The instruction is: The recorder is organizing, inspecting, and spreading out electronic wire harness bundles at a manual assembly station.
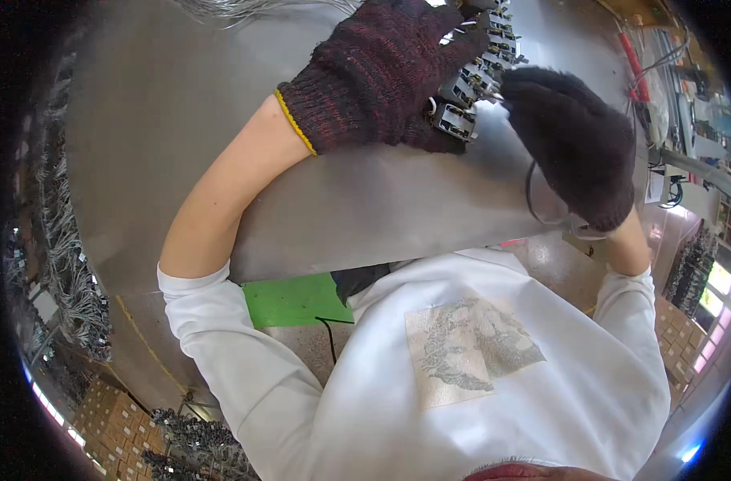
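My left hand (389, 76), in a dark red-black knit glove with a yellow cuff edge, is closed around a row of small metal-framed parts (455, 120) with dark insides. The row runs away from me over the grey metal table, and my fingers hide part of it. My right hand (572, 132), in a dark glove, is closed around a thin tool with a bright metal tip (491, 94). That tip meets the row near its close end. The glove covers the rest of the tool, so its kind cannot be made out.
A bare grey metal tabletop (165, 152) lies under both hands. Pale wires (237, 8) are bundled at its far edge. A dark cable loop (534, 200) hangs by my right wrist. Red-handled things and cables (634, 68) crowd the right. Hanging wire bundles (65, 232) stand left.
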Demonstrator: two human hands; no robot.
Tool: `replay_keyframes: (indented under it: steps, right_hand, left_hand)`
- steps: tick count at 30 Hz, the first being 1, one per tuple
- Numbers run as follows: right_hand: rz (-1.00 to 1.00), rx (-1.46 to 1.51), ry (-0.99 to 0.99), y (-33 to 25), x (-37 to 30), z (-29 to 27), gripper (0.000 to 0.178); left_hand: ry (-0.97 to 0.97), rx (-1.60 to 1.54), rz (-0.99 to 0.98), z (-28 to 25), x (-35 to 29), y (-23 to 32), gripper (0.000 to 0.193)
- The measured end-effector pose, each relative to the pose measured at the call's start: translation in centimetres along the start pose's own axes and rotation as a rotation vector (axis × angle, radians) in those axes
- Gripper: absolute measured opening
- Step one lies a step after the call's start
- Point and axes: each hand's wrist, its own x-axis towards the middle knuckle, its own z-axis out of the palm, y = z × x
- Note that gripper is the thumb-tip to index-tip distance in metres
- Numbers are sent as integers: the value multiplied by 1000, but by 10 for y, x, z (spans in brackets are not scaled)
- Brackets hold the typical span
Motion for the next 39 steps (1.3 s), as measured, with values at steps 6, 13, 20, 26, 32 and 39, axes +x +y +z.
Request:
replay_keyframes:
  steps: [6,13,20,26,32,39]
  right_hand:
    - [56,1,-43,-8,-11,15,35]
    - [-149,-179,-84,-3,-9,10,40]
    - [-35,-16,-9,-9,-6,8,34]
    - [-22,-8,-128,-26,-14,3,34]
    - [-239,-292,-260,-22,-11,-3,39]
    - [-145,-61,-230,-15,-6,-17,38]
  left_hand:
    - [57,-64,1,3,0,0,118]
    - [54,26,2,3,1,1,116]
    - [20,22,-26,1,3,3,115]
    - [84,56,10,7,2,2,113]
    - [80,44,16,7,3,-1,111]
    - [72,27,-12,7,1,1,105]
